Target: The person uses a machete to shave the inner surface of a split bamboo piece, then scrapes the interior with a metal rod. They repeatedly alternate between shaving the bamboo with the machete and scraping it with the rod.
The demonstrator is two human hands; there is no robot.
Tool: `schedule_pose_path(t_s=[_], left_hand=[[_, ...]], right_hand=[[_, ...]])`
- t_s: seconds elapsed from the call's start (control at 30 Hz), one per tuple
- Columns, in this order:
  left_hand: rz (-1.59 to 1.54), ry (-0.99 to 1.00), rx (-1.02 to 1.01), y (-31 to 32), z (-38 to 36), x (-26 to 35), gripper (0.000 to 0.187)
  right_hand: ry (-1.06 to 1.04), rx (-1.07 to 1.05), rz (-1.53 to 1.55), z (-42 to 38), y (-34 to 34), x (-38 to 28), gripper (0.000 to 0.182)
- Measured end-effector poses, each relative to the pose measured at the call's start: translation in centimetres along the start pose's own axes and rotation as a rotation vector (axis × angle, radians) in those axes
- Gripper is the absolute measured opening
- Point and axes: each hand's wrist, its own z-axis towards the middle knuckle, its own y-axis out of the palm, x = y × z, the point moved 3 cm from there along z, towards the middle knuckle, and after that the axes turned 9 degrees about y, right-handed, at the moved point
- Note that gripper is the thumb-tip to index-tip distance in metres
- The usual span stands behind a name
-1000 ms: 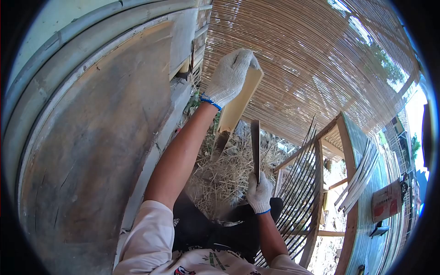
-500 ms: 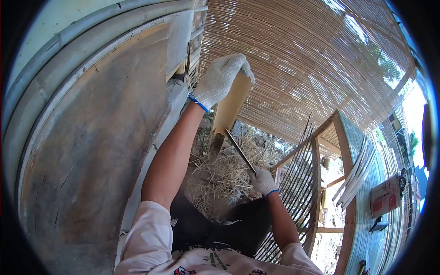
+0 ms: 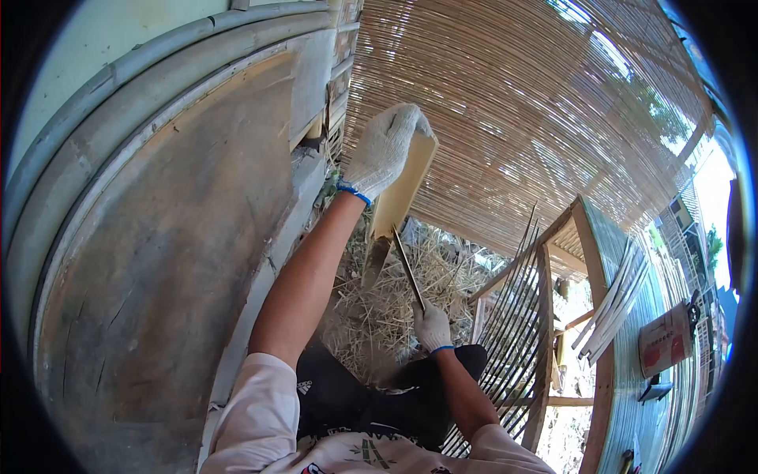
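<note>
My left hand (image 3: 387, 150), in a white knitted glove with a blue cuff, grips the upper end of a split bamboo piece (image 3: 404, 186). The piece stands tilted, its pale inner side showing and its lower end darker. My right hand (image 3: 433, 325), gloved alike, is closed around the handle end of a long, dark, thin blade (image 3: 408, 265). The blade's far end touches the bamboo's surface near its lower part. The fingertips of my left hand are partly hidden behind the bamboo's top.
Straw and shavings (image 3: 371, 316) cover the ground. A wooden board (image 3: 158, 253) fills the left. Behind hangs a slatted screen (image 3: 505, 103). At right stand a wooden frame (image 3: 604, 316), thin strips (image 3: 620, 296) and a labelled container (image 3: 666, 340).
My right hand has moved left and slightly down with the blade, which is now steeper. My left hand and the bamboo top have shifted slightly down.
</note>
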Motion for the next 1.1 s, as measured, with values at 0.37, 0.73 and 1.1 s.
schedule_pose_path(t_s=[0.37,0.73,1.1], left_hand=[[-0.337,-0.090,-0.126,-2.3,-0.3,-0.7,0.041],[-0.272,-0.030,0.008,-1.9,-1.6,-1.8,0.039],[-0.195,-0.029,0.051,-2.3,-0.8,-3.2,0.043]], right_hand=[[-0.005,-0.443,-0.166,4.3,-6.8,-1.0,0.039],[-0.055,-0.258,-0.164,1.2,-7.1,-0.9,0.035],[-0.050,0.021,0.442,-2.5,-3.3,-5.8,0.031]])
